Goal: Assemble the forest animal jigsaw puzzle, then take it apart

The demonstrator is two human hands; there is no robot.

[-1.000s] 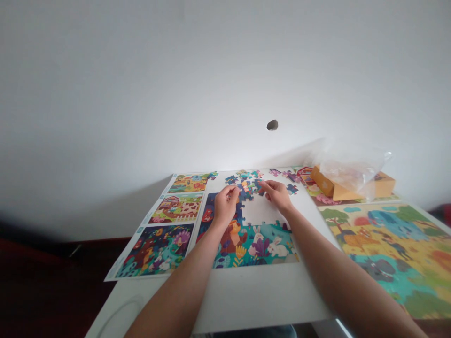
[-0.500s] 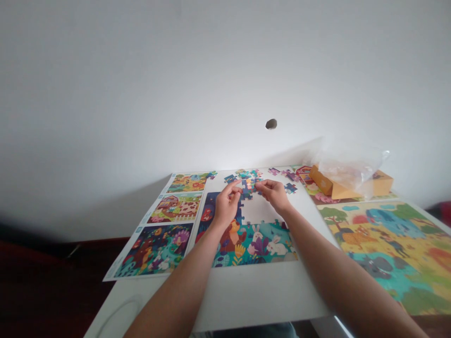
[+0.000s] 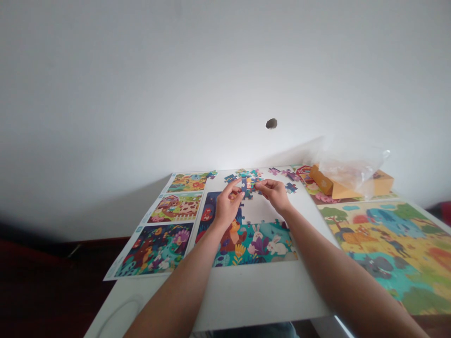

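Note:
A partly joined jigsaw puzzle (image 3: 262, 253) lies on the white table, showing a bear and white rabbits, with bare tabletop inside its upper right part. Above that gap, a small group of colourful puzzle pieces (image 3: 249, 184) is between my hands. My left hand (image 3: 229, 204) closes on the left side of these pieces, thumb and index finger at their edge. On their right side, my right hand (image 3: 274, 193) pinches a piece between thumb and fingertips. My fingers partly cover the pieces, so I cannot tell whether they are all joined.
Loose puzzle pieces (image 3: 289, 174) lie along the back near the wall. At the left is a reference sheet (image 3: 158, 225) with three pictures. A safari puzzle (image 3: 391, 253) fills the right side; behind it stand a yellow box (image 3: 382, 184) and a clear plastic bag (image 3: 348, 166).
My left thumb and fingers have shifted slightly to the right against the pieces. My right hand stays almost in place, still pinching.

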